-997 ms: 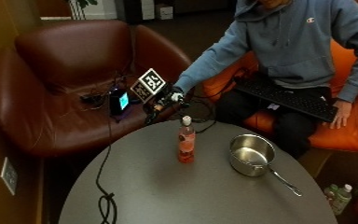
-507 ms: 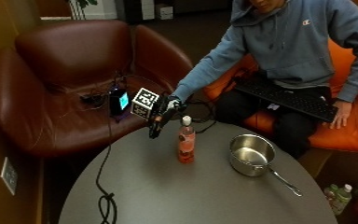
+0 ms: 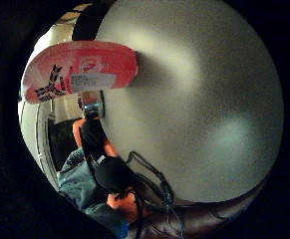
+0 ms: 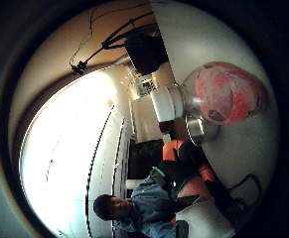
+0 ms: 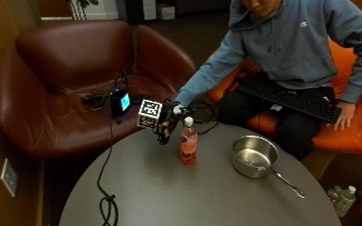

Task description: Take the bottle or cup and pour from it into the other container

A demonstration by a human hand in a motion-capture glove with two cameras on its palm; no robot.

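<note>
a: round grey table (image 5: 168, 197) by the brown armchair (image 5: 74, 70); bottle (image 5: 188, 142) upright near its middle, pot (image 5: 254, 155) beside it, apart.

b: i've got my gloved right hand (image 5: 166, 127) just beside the bottle, fingers hanging straight, gripping nothing, not touching as far as i can tell.

a: risk?

b: it's tall and narrow, so a sideways brush could tip it toward the pot.

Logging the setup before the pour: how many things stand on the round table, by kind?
Bottles: 1, the pink bottle with a white cap, upright.
Pots: 1, the metal pot with a long handle, beside the bottle.
Cables: 1, a black cable trailing over the table's edge.
Total: 3.
The gloved right hand is beside the bottle, not holding it.
</note>
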